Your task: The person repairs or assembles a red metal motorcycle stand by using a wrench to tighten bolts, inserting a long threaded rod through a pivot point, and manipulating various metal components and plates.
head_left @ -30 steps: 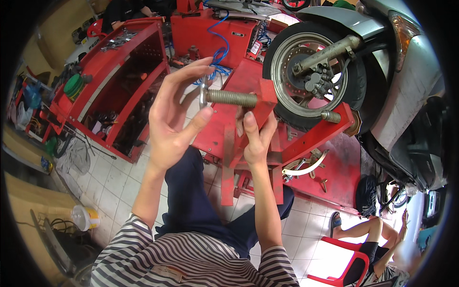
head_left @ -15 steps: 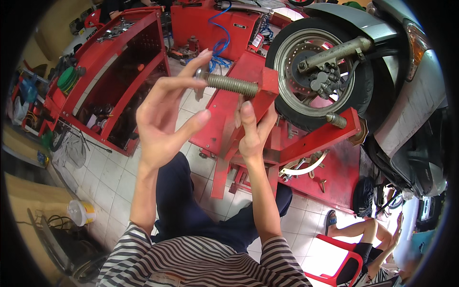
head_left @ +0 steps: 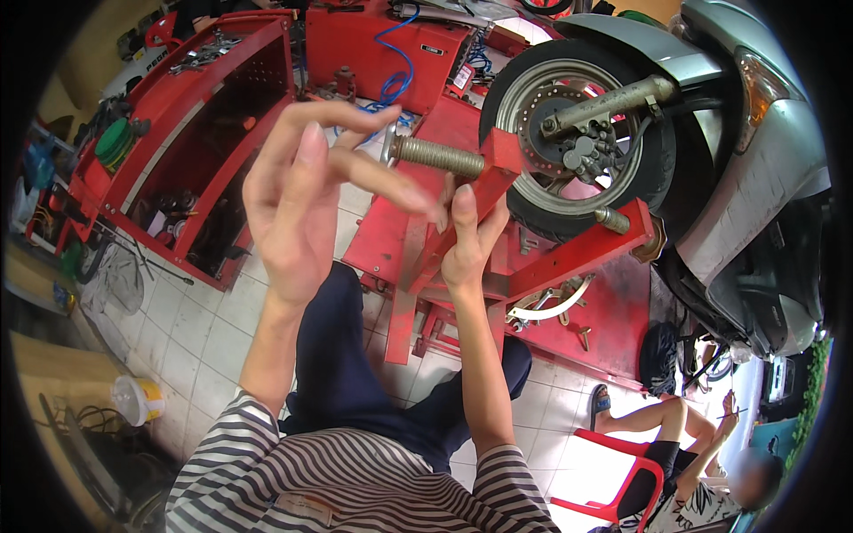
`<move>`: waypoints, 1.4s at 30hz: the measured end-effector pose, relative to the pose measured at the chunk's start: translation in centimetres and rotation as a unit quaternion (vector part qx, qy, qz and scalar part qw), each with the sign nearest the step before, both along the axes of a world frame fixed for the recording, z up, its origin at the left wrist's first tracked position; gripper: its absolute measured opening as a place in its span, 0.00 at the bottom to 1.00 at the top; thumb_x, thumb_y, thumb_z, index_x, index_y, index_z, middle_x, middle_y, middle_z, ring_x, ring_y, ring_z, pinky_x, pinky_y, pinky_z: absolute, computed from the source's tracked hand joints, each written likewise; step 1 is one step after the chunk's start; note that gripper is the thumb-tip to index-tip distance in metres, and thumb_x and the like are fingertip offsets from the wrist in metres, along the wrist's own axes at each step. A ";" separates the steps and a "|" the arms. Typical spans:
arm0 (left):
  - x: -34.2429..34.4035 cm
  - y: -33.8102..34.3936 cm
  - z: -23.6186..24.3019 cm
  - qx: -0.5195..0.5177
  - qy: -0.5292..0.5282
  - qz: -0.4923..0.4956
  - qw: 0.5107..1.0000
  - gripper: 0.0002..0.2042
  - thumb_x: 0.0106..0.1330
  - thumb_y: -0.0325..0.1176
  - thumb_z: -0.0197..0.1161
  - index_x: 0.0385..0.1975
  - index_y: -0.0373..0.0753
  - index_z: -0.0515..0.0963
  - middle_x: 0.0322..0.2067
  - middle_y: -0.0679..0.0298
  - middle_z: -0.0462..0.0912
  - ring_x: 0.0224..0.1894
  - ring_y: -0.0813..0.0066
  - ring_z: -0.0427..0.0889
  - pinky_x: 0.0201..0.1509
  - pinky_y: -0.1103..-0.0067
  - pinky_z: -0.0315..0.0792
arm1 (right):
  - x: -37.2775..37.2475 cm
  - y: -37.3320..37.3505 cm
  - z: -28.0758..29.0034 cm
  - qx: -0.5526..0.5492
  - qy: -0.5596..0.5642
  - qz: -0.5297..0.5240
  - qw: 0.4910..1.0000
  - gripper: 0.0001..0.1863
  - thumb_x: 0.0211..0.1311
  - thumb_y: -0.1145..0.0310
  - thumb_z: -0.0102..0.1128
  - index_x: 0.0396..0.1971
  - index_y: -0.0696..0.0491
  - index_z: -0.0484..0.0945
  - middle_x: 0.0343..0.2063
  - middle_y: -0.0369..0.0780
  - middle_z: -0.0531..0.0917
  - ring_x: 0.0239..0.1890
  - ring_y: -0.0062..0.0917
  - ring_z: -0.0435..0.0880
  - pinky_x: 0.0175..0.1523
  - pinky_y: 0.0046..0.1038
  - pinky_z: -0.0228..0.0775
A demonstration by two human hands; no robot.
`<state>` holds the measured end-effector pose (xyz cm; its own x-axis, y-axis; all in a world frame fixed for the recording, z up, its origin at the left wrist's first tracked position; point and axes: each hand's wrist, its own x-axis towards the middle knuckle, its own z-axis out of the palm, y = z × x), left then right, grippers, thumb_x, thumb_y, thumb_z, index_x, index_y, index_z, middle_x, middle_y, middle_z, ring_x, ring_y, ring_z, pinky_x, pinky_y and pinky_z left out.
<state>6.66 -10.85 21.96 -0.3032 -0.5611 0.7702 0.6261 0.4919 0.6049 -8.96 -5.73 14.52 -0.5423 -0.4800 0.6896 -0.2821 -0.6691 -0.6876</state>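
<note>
A thick threaded bolt (head_left: 440,157) with a flat wing-like head sticks out to the left from the end of a red metal arm (head_left: 500,162). Around the bolt's head my left hand (head_left: 298,209) is held with fingers stretched and apart, not gripping it. Below the bolt, my right hand (head_left: 469,249) is wrapped round the red arm, thumb up against its near side; some of its fingers are hidden behind the metal. A second red arm (head_left: 573,256) slants off to the right, carrying a shorter threaded bolt (head_left: 611,219).
A motorbike's front wheel (head_left: 577,142) stands just beyond the arms on a red platform (head_left: 613,342). Wrenches (head_left: 551,306) and a small bolt (head_left: 584,337) lie there. At left is a red tool cart (head_left: 200,151). Another person (head_left: 684,444) sits on a red chair (head_left: 613,484).
The bolt's wing head has turned and now shows nearly edge-on. My left hand has swung its fingers round the head, thumb up. My right hand keeps its hold on the arm.
</note>
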 end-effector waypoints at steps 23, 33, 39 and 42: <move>-0.6 -0.2 -1.2 -0.098 -0.003 0.032 0.995 0.11 0.69 0.30 0.52 0.45 0.29 0.70 0.10 0.61 0.76 0.51 0.56 0.82 0.72 0.56 0.53 | 0.2 1.5 -0.3 0.067 0.018 0.038 0.997 0.26 0.62 0.49 0.62 0.44 0.59 0.72 0.23 0.35 0.76 0.25 0.17 0.72 0.32 0.21 0.65; 0.7 1.7 -3.2 0.051 0.014 0.083 0.995 0.04 0.72 0.25 0.50 0.34 0.32 0.69 0.19 0.55 0.80 0.18 0.76 0.79 0.32 0.80 0.75 | -0.2 0.7 0.2 0.053 -0.005 0.043 0.998 0.24 0.63 0.49 0.61 0.40 0.58 0.72 0.20 0.33 0.74 0.22 0.15 0.70 0.29 0.21 0.62; -0.9 0.9 -1.4 0.083 -0.131 0.109 0.982 0.24 0.79 0.46 0.37 0.55 0.31 0.71 0.41 0.55 0.85 0.47 0.67 0.82 0.57 0.74 0.69 | -0.3 0.9 0.3 0.059 -0.016 0.052 0.997 0.23 0.64 0.50 0.61 0.39 0.58 0.71 0.20 0.33 0.72 0.21 0.15 0.69 0.28 0.22 0.61; -1.8 1.2 0.6 0.073 -0.052 0.053 0.995 0.22 0.79 0.44 0.35 0.55 0.30 0.67 0.34 0.51 0.84 0.49 0.62 0.82 0.67 0.69 0.63 | -0.3 1.3 0.5 0.075 -0.028 0.066 0.995 0.23 0.64 0.51 0.62 0.39 0.58 0.71 0.20 0.33 0.72 0.23 0.16 0.70 0.29 0.22 0.62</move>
<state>4.82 -9.67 22.53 -0.3096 -0.6977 0.6460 0.5052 0.4548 0.7334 -9.27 -4.44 15.03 -0.5029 -0.6454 0.5749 -0.1573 -0.5857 -0.7951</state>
